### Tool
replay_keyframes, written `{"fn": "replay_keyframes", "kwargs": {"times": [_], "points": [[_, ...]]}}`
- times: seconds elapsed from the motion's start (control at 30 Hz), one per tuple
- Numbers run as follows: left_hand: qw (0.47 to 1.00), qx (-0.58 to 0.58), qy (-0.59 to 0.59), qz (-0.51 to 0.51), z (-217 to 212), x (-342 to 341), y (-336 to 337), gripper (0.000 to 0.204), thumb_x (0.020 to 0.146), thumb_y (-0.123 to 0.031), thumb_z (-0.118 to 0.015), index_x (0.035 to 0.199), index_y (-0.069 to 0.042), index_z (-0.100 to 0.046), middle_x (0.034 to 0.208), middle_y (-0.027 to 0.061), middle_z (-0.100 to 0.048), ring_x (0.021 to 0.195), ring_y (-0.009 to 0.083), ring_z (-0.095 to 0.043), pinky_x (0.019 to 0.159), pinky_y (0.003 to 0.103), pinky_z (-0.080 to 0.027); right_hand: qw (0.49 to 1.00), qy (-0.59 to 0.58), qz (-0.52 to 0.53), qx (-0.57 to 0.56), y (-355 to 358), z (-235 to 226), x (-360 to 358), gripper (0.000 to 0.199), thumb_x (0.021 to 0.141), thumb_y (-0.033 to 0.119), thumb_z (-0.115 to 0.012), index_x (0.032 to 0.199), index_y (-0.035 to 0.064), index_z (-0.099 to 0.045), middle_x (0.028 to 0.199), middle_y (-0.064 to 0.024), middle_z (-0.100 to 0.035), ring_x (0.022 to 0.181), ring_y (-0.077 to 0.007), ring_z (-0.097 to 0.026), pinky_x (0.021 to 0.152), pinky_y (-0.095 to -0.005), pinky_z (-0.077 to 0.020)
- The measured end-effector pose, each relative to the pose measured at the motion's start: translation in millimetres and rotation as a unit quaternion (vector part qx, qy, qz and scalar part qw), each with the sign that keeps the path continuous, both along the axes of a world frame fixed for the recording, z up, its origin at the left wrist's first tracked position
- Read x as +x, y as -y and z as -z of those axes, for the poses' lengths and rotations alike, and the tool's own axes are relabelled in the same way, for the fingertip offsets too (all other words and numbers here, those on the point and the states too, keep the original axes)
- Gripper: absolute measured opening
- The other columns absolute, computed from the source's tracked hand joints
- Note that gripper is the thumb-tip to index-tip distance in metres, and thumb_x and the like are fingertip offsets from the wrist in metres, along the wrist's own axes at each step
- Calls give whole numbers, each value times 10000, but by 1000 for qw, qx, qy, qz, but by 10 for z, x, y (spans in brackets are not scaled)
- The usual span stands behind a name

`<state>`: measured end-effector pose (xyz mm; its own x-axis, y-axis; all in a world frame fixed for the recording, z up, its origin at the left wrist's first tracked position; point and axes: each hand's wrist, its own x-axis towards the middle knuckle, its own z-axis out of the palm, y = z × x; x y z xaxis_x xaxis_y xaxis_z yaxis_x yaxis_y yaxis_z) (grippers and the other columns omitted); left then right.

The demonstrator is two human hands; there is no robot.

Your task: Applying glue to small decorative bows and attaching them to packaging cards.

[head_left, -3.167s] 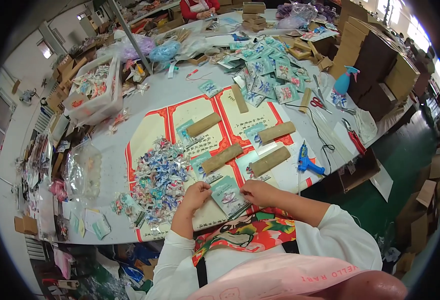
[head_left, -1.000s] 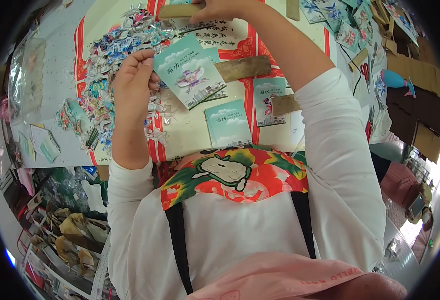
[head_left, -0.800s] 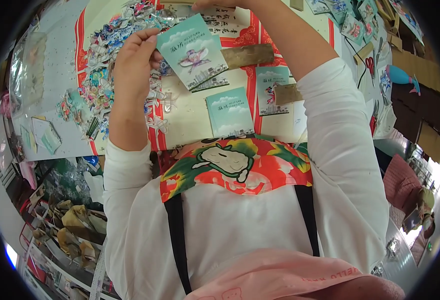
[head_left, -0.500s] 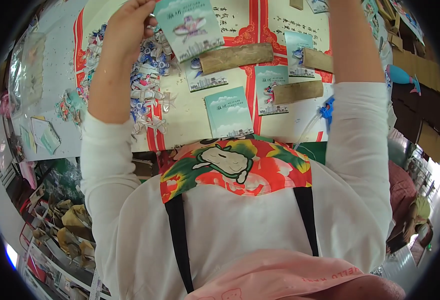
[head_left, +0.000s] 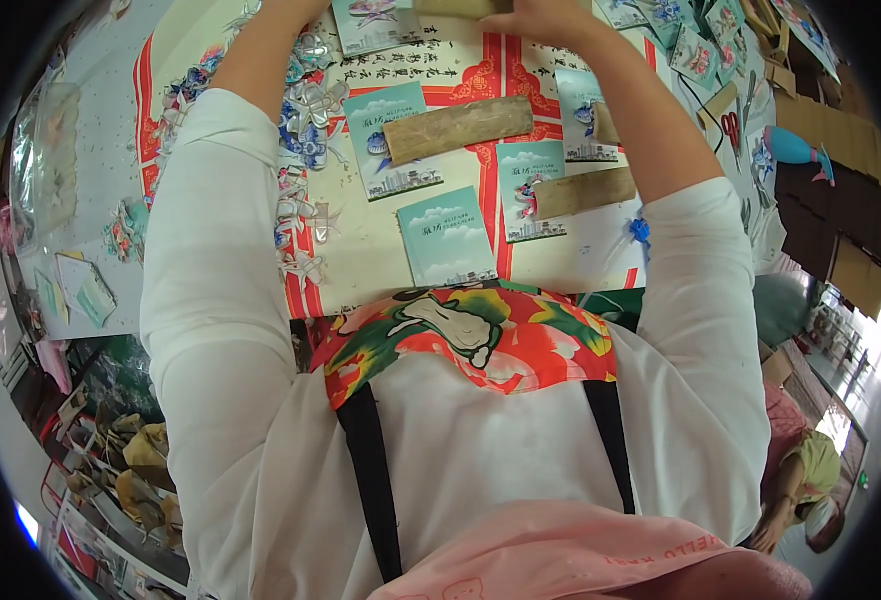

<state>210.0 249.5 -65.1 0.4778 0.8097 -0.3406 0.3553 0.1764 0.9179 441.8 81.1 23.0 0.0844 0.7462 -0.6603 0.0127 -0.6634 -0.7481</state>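
Observation:
At the far edge of the picture my right hand (head_left: 545, 20) has its fingers on the end of a wooden block (head_left: 460, 8), seemingly gripping it. That block meets a teal printed card (head_left: 378, 38) bearing a small pink figure. My left hand (head_left: 303, 6) is beside this card, mostly cut off by the upper edge, so its fingers are hidden. Nearer me, one wooden block (head_left: 460, 130) lies across a card (head_left: 388, 105) with a blue figure. A second block (head_left: 588, 193) rests on another card (head_left: 535, 155). A plain teal card (head_left: 447, 235) lies closest to my apron.
A heap of small clear and coloured figures (head_left: 305, 140) spreads along the left of the red-bordered sheet (head_left: 360, 275). On the right are finished-looking cards (head_left: 695, 55), red scissors (head_left: 729, 130) and a blue plastic piece (head_left: 640, 231). Another person (head_left: 810, 465) is at lower right.
My left hand has moved farther away with the card it held, now at the upper edge. My right hand has come leftward into view at a wooden block.

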Motion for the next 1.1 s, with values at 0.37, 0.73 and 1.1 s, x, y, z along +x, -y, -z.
{"fn": "replay_keyframes", "kwargs": {"times": [0.37, 0.73, 1.1], "points": [[883, 388, -205, 167, 267, 349, -95, 210, 813, -107, -568, 909, 11, -712, 914, 177, -708, 810, 345, -660, 773, 391, -533, 815, 514, -247, 102, 109, 495, -277, 384, 835, 313, -720, 991, -36, -685, 796, -161, -714, 544, -248, -686, 489, -279, -581], [861, 445, -140, 204, 358, 400, -94, 200, 820, -99, -560, 885, 5, -718, 917, 180, -706, 865, 348, -655, 803, 400, -520, 809, 518, -264, 81, 95, 492, -296, 407, 855, 332, -714, 1046, -26, -679, 873, -187, -721, 632, -268, -712, 541, -310, -582], [844, 329, -316, 281, 61, 316, -30, 230, 841, -116, -567, 988, 5, -695, 994, 186, -697, 912, 354, -653, 830, 396, -520, 917, 293, -263, 61, -79, 864, 60, 566, 734, 238, -774, 1225, 21, -595, 1177, -169, -571, 1052, -322, -570, 933, -364, -473]]}}
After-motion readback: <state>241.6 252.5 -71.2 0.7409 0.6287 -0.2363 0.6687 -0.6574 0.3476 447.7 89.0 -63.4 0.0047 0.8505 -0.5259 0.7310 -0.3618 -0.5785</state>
